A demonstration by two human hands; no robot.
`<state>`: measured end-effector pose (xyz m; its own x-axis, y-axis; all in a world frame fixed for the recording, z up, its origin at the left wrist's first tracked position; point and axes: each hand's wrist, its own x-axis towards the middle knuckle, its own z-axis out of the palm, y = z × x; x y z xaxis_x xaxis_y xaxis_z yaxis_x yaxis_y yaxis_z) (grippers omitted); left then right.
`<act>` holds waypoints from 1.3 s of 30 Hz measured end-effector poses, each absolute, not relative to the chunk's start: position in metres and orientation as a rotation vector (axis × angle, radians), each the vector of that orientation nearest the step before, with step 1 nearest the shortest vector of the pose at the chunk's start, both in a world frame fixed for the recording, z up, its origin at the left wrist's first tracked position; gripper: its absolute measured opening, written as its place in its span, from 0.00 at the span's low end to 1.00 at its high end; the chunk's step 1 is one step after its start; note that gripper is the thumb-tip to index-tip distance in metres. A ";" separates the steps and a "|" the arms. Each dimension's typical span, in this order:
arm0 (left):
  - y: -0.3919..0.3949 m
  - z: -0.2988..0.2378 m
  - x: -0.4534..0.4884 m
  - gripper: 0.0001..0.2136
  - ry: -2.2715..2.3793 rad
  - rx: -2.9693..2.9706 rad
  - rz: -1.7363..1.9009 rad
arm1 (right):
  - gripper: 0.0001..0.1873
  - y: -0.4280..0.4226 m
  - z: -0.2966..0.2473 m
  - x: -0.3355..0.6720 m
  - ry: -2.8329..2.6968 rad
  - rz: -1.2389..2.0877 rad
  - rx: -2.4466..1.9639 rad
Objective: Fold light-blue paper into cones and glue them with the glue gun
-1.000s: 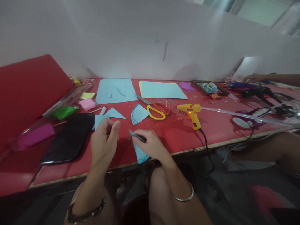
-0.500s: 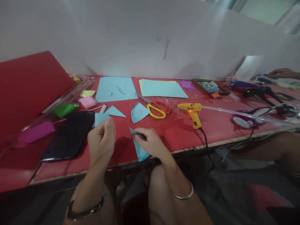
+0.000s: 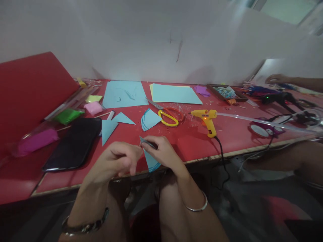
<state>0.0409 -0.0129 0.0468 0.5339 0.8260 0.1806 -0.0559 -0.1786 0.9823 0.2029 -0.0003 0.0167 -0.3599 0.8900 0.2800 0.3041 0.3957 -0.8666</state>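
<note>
My right hand [image 3: 161, 151] is closed on a piece of light blue paper [image 3: 151, 164] at the table's front edge. Darker blue lines run along the paper's curved end, and its upper part looks folded, with a dark shaded side. My left hand [image 3: 119, 157] is loosely bent and holds nothing that I can see; its fingertips reach the paper's upper corner, but contact is unclear. Beyond the hands lie a blue paper wedge with marked lines [image 3: 150, 120], a plain pointed blue piece [image 3: 108, 130], another blue triangle [image 3: 124, 118] and yellow-and-red-handled scissors [image 3: 168, 117].
A yellow glue gun [image 3: 205, 119], its orange light on, trails a black cord over the front edge. Blue sheets [image 3: 174, 93] lie near the wall. A black phone-like slab [image 3: 74, 144] and clay packets [image 3: 68, 116] are left. Another person's hand [image 3: 276, 79] is far right.
My left hand has let go of the pointed blue piece on the left and moved right, towards the paper in my right hand. The other person's hand has shifted left.
</note>
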 end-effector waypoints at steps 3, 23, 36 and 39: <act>-0.014 0.055 0.041 0.21 0.761 1.663 0.478 | 0.11 0.000 0.017 0.203 -1.859 0.938 -1.029; -0.012 0.054 0.046 0.11 0.867 1.723 0.426 | 0.12 0.000 0.017 0.204 -1.859 0.956 -1.002; 0.005 0.038 0.051 0.11 1.324 1.816 0.994 | 0.09 -0.001 0.018 0.202 -1.835 0.900 -1.052; 0.005 0.036 0.052 0.09 1.340 1.898 0.959 | 0.09 -0.002 0.018 0.202 -1.823 0.913 -1.052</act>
<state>0.0519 0.0048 0.0364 0.2224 0.9525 0.2078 0.5038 -0.2948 0.8120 0.2024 -0.0017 0.0177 -0.3122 0.9038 0.2927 0.3071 0.3875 -0.8692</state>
